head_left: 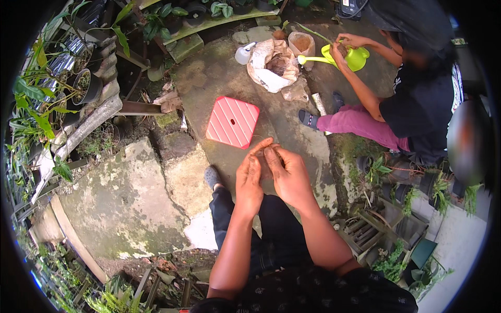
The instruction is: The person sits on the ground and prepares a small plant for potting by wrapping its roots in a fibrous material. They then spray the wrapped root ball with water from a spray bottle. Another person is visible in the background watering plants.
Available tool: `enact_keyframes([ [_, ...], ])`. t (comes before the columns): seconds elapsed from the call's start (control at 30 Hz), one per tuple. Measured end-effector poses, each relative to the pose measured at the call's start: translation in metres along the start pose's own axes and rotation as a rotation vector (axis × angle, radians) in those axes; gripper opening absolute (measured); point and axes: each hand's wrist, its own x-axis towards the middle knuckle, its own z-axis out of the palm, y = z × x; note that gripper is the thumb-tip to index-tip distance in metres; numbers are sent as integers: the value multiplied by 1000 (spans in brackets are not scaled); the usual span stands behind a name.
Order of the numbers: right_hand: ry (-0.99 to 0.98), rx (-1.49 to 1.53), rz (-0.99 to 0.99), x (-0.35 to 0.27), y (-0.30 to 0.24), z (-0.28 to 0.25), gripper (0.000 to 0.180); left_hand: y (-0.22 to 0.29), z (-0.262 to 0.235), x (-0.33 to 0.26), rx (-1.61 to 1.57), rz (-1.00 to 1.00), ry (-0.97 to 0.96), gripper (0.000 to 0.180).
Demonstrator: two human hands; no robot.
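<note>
My left hand (250, 180) and my right hand (290, 175) meet in front of me, their fingers curled and pinched close together. Dark soil marks the fingertips. Whatever lies between them, if anything, is too small to make out. Just beyond my hands a red square plastic stool (233, 117) with white stripes and a slot in its top stands on the concrete. Farther off are an open white sack (263, 75) with brown material inside, a smaller bag (301, 46) and a white translucent plastic bottle (243, 54).
At the right another person (417, 99) holds a lime-green watering can (356, 58). Potted plants (86, 86) line a broken ledge at the left. Plant pots and a wooden crate (370, 227) stand at the lower right. Worn concrete slabs (125, 203) cover the ground, with uneven edges.
</note>
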Motion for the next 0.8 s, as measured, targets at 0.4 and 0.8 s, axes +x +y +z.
enact_keyframes([
  [0.4,-369,-412,-16,91,31,17,30,-12,-80,58,61,-118,267,48],
  [0.8,-544,-342,197,257,152,-5,20,-136,-117,151,56,-267,467,38],
])
